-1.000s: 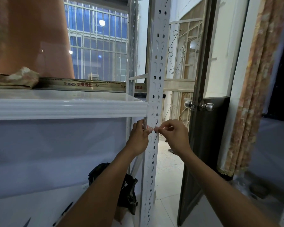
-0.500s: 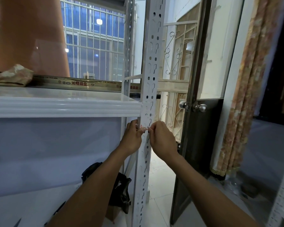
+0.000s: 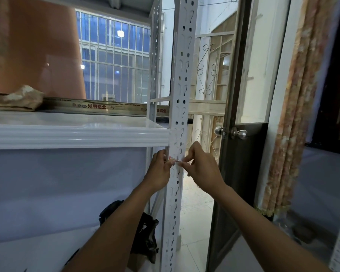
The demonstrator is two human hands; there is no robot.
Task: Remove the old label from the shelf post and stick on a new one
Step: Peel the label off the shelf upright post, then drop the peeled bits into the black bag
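- Slotted white shelf post (image 3: 178, 114), upright, just right of the shelf edge (image 3: 77, 137).
- Left hand (image 3: 159, 171) and right hand (image 3: 202, 169) at post front, fingertips pinched together.
- Small red-marked label (image 3: 174, 160) caught between both pinches, against the post.

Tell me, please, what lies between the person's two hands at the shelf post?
In the head view, a small label with red marks spans the gap between left hand and right hand, against the white slotted post.
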